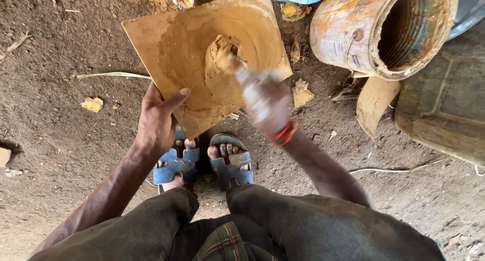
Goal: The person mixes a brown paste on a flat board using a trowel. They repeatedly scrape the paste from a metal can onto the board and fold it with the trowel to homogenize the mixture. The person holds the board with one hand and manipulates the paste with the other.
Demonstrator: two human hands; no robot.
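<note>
Here, left hand (pixel 159 122) grips the board (pixel 177 49); blurred right hand (pixel 268 107) clasps a tool (pixel 230 59) in putty (pixel 222 79).

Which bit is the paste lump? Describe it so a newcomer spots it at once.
Start at the square tan board that the left hand grips by its near edge, above the blue sandals. The lump sits near the board's middle, where the blurred right hand reaches. It alone stands raised from the smeared paste.

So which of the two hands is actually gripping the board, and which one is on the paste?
The left hand grips the square board at its near edge, thumb on top. The right hand, blurred and wearing a red wristband, works the tan paste with a tool.
</note>
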